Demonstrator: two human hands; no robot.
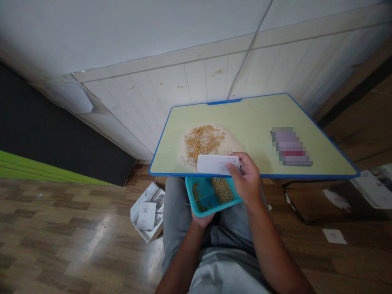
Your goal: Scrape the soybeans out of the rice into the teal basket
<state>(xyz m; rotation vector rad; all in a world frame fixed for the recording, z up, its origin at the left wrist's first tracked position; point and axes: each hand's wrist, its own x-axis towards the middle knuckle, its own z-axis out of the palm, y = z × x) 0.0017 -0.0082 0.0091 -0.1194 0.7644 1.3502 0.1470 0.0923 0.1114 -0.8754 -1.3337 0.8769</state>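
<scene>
Below the table's near edge, a tub of beans; above it, a scraper in hand

At the table's front, the right hand is closed on one end of the white scraper, thumb pressed on its upper face and fingers curled behind. The scraper's other end points left, at the near side of a bed of rice with yellow beans scattered over its middle. Low over the lap, the left hand grips the tub from beneath, its fingers mostly hidden by it.

The right forearm reaches forward from the lower right, the hand turned inward over the tub. The left forearm rises from the lower left, the hand tucked under the tub's near side.

The blue-green tub has beans in two groups: a larger heap on the right and a thin band along the left, with bare floor between. On the floor to the left, an open white box has packets in it.
</scene>
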